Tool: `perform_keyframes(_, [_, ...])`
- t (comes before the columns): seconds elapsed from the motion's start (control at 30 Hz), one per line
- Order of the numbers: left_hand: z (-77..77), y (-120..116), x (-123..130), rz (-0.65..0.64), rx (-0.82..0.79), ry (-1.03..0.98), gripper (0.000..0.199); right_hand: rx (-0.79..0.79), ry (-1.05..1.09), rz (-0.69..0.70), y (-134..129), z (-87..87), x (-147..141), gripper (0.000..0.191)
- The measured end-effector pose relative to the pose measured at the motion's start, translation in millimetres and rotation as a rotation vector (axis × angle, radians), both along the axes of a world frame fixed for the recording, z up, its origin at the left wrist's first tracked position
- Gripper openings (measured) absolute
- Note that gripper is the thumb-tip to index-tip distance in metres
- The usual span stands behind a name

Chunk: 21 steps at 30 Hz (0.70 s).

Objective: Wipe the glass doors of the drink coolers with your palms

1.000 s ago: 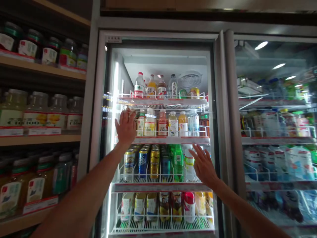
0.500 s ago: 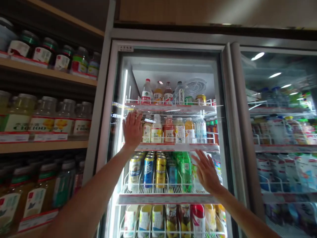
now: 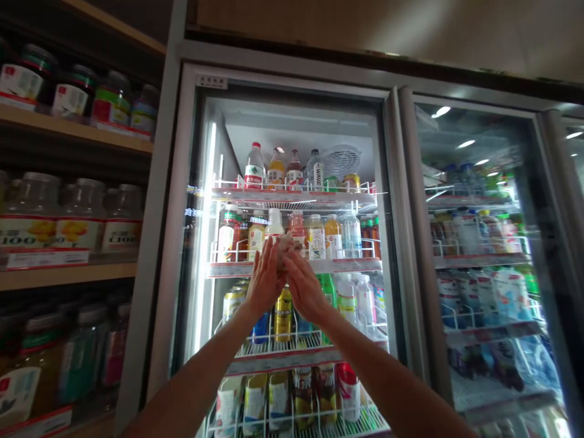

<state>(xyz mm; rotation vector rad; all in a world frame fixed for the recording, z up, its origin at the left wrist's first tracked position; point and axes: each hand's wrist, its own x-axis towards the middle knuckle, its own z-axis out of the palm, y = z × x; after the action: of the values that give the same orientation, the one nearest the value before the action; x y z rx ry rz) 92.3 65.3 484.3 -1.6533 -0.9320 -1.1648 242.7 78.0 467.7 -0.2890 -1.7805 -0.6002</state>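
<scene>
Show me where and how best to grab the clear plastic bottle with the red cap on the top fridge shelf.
With the clear glass door open, I'd reach from the front and grip the red-capped bottle around its shoulder, below the cap: it stands upright, and the white wire rail crosses only its lower part.

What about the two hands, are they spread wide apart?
No, the left hand and right hand are close together, beside a pale crumpled cloth.

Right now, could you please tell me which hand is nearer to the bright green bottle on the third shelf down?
The right hand: in this view it is just left of the bright green bottle, partly overlapping it. The left hand is farther left.
</scene>
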Motion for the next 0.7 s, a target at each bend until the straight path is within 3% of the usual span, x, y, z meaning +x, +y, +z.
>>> perform_keyframes(0.13, [-15.0, -10, -39, 0.141, 0.038, -0.013, 0.077, -0.081, 0.018, -0.206, 0, 15.4, -53, 0.046])
perform_keyframes(0.23, [-27.5, -20, -65, 0.244, 0.071, -0.028, 0.076, -0.059, -0.006, -0.326, 4, 21.3, -65, 0.046])
perform_keyframes(0.3, [-33.3, -25, -73, 0.282, 0.093, -0.018, 0.071, 0.008, -0.018, -0.369, 13, 21.4, -44, 0.043])
perform_keyframes(0.37, [-37.0, -27, -75, 0.305, 0.099, 0.004, 0.068, 0.081, 0.061, -0.391, 31, 19.5, 5, 0.044])
perform_keyframes(0.47, [-40.4, -25, -70, 0.333, 0.116, -0.011, 0.07, 0.056, 0.421, -0.463, 65, 18.8, 94, 0.047])
perform_keyframes(0.53, [-41.6, -23, -66, 0.34, 0.129, -0.029, 0.071, -0.002, 0.646, -0.499, 81, 20.1, 130, 0.048])
perform_keyframes(0.6, [-41.6, -22, -65, 0.341, 0.131, -0.038, 0.071, -0.039, 0.705, -0.503, 80, 18.6, 128, 0.048])
perform_keyframes(0.7, [-39.6, -23, -67, 0.332, 0.121, -0.036, 0.072, -0.02, 0.403, -0.459, 55, 5.0, 73, 0.049])
